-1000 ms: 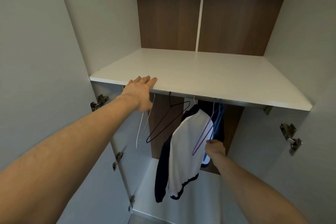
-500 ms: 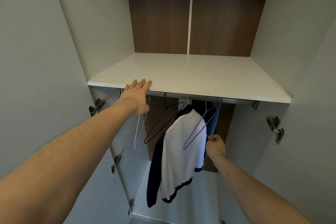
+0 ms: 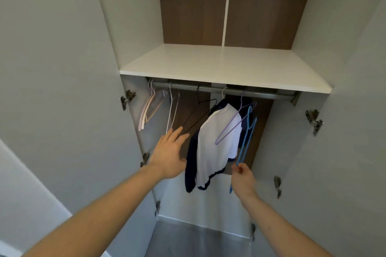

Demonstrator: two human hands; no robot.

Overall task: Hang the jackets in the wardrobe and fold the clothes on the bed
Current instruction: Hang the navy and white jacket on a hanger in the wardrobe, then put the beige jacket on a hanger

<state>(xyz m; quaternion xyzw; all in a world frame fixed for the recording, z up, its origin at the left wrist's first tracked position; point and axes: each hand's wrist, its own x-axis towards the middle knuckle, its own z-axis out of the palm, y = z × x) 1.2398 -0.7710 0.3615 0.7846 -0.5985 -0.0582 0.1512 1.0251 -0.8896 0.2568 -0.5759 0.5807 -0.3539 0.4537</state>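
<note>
**A:** ok so what's going on in the wardrobe [image 3: 129, 19] rn?

**B:** one jacket [image 3: 217, 142] is hanging on the rail [image 3: 261, 94] — white body, navy sleeves and trim, about mid-rail under the white shelf [image 3: 219, 64]. The right hand [image 3: 243, 177] is pinching the lower end of a blue hanger [image 3: 246, 137], fingers curled round it; its hook sits just below the rail, can't tell if it's touching.

**A:** and the left one?

**B:** left hand [image 3: 169, 154] is flat open, fingers straight and spread, holding nothing, hovering in front of the bottom of a black hanger [image 3: 198, 117] just left of the jacket. Can't tell if it actually touches it.

**A:** other hangers?

**B:** a purple hanger [image 3: 234, 125] overlapping the jacket's front, a white hanger [image 3: 173, 110] further left, and a bunch of pale pink hangers [image 3: 150, 108] at the far left end of the rail. Both doors are open — hinges [image 3: 314, 120] show on either side.
</note>
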